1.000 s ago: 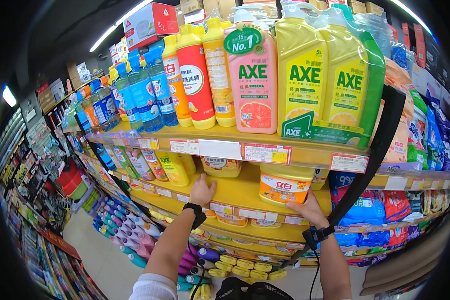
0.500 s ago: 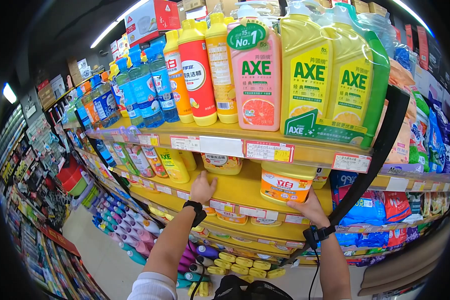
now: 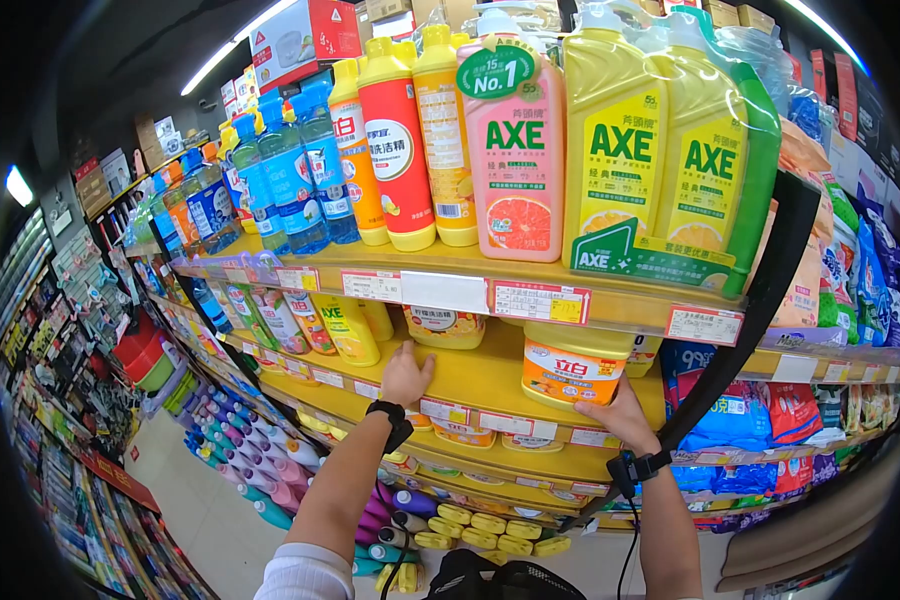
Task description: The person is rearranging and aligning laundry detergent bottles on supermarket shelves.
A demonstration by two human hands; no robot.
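Observation:
On the second shelf, my right hand [image 3: 615, 410] grips the lower right side of a yellow and orange jug [image 3: 572, 368] that stands upright near the shelf's front. My left hand [image 3: 407, 376] rests at the front of the same yellow shelf [image 3: 475, 376], its fingers apart and holding nothing. Just behind it is a yellow bottle with an orange label [image 3: 443, 325], whose top is hidden by the shelf above. A yellow AXE bottle [image 3: 347, 330] stands to the left of my left hand.
The upper shelf holds large AXE bottles [image 3: 610, 140], a pink bottle [image 3: 515, 170] and blue spray bottles [image 3: 288, 190]. A black shelf post [image 3: 760, 290] rises right of my right hand. Purple and pink bottles [image 3: 270, 450] stand on the floor, lower left.

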